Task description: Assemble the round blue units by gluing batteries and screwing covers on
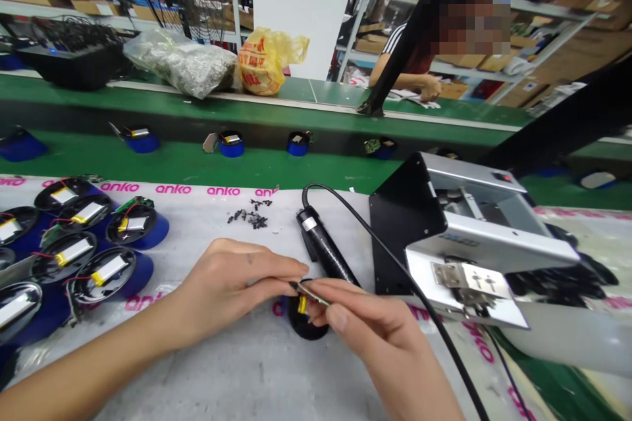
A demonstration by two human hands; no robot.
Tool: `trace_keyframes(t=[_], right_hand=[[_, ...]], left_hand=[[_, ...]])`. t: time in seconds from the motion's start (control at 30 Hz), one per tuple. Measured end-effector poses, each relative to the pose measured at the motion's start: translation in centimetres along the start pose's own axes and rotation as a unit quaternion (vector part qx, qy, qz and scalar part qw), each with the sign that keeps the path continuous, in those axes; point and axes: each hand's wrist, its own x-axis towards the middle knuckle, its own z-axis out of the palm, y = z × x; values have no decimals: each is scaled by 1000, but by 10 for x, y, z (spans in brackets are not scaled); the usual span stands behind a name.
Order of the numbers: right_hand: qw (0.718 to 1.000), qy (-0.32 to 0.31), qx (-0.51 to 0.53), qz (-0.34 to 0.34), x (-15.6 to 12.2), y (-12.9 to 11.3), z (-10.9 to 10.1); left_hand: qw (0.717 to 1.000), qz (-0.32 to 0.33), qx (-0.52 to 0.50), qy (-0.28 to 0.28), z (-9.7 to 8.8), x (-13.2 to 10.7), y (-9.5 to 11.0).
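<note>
My left hand and my right hand meet over a small black round part with a yellow-taped battery in it, lying on the white sheet. My right hand pinches thin metal tweezers whose tip points at my left fingertips. My left fingers are pinched together at that tip, and whatever is between them is too small to make out. A black electric screwdriver with its cable lies just behind my hands.
Several blue-and-black round parts with batteries sit at the left. Loose black screws lie behind my left hand. A metal machine stands at the right. A green conveyor carries blue cups; another person sits beyond it.
</note>
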Motion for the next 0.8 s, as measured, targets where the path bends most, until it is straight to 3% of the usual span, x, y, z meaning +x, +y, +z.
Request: trace_keyframes(t=[0.1,0.2,0.3,0.37,0.43,0.6,0.7,0.8], right_hand=[[993,9,-105,-58,-8,5,-5],[966,7,-234,-112,-15,9,-7],[950,16,-282,-135,-16,9,-5],[937,23,-313,-154,-14,5,-3],[922,16,-344,-174,-12,0,-2],[880,22,-430,-202,-11,-10,-4],[848,27,-486,-209,-14,-7,-8],[843,32,-497,-201,-15,1,-11]], left_hand=[[996,70,31,-52,-7,-2,1],[985,114,37,-124,-12,-3,3],[990,-27,53,-129,-8,-5,8],[979,-133,50,-149,1,-8,9],[968,-181,28,-170,16,-11,6],[968,-207,-22,-143,41,-11,-7],[970,-198,-61,-126,38,-8,-13],[958,-221,-132,-128,34,-7,-17]])
